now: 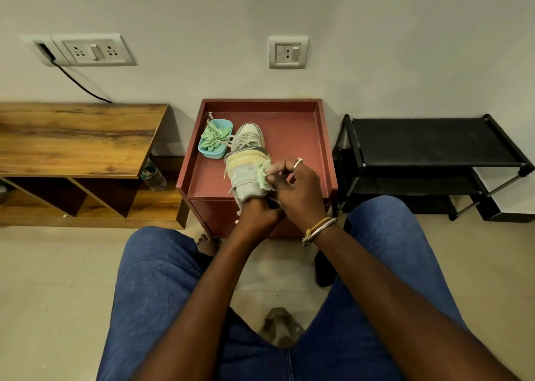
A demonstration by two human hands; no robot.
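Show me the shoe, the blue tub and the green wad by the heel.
shoe [244, 160]: head view, on its yellow collar.
blue tub [211, 152]: head view, on its front wall.
green wad [261, 176]: head view, on its crumpled middle.

1. Both bare forearms reach forward from the lower edge of the view and converge, so the wrists end up close together.
2. The left hand [258, 213] is the lower and nearer one. Its back faces up and its fingers curl under, gripping the heel end of a grey and cream lace-up shoe [246, 160].
3. The right hand [295, 188] sits just above the left and touches it. Its thumb and forefinger pinch a small crumpled pale green piece [264, 175], and its other fingers are bent and raised.
4. A silver ring [298, 164] sits on one raised right finger, and thin metal and thread bangles [318, 230] circle the right wrist.
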